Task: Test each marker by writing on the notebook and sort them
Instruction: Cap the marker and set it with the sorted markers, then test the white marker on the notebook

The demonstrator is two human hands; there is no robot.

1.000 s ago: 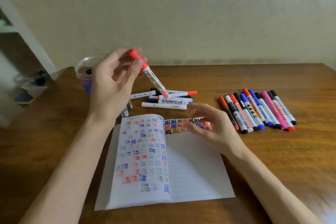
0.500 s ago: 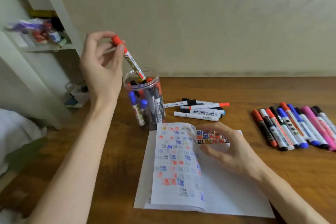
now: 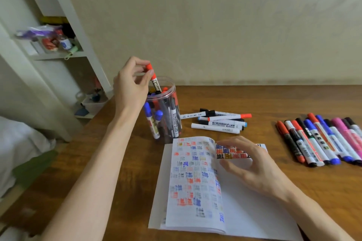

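My left hand (image 3: 131, 84) pinches the capped top of a red marker (image 3: 154, 80), whose lower end is inside a clear plastic jar (image 3: 166, 111) holding several other markers. The open notebook (image 3: 211, 188) lies in front of me, its pages covered in coloured test marks. My right hand (image 3: 252, 164) hovers over the right page with fingers loosely curled, holding nothing. A small pile of markers (image 3: 221, 120) lies behind the notebook. A row of several markers (image 3: 321, 139) lies side by side at the right.
The wooden table (image 3: 121, 162) ends at the left, where a white shelf unit (image 3: 58, 51) with clutter stands. A plain wall runs along the back. A bed edge shows at far left.
My left hand has carried the red marker from above the notebook leftward and lowered it into the jar. The view has swung left. My right hand stays over the notebook.
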